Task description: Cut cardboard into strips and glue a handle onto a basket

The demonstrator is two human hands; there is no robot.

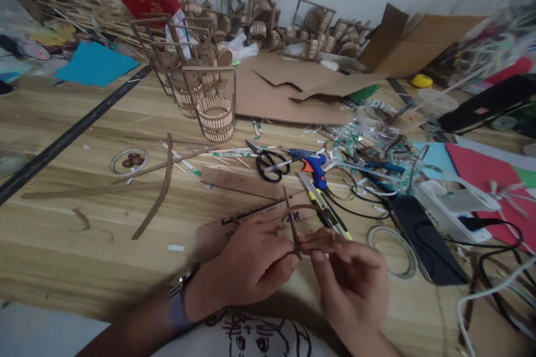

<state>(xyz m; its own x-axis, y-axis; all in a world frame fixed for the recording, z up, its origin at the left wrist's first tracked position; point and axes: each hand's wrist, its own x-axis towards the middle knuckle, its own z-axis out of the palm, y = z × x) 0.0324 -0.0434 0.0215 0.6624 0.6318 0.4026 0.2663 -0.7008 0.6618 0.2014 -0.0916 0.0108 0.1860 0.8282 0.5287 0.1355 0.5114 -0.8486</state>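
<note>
My left hand (257, 259), with a watch on its wrist, pinches a thin brown strip (292, 217) that points away from me. My right hand (354, 276) is closed at the strip's near end, its fingertips meeting those of my left hand. A second, curved brown strip (302, 207) arches over the first; which fingers hold it I cannot tell. Under the hands lies a piece of printed cardboard (230, 228). Just beyond are a yellow-and-black utility knife (330, 213), a blue hot glue gun (316, 167) and black-handled scissors (270, 163).
Several small slatted wooden buckets (215, 117) with tall handles stand at the back left. Loose brown strips (154, 209) lie left. A tape roll (393, 252), a phone (429, 242) and a white power strip (450, 209) with cables lie right. Torn cardboard (268, 89) is behind.
</note>
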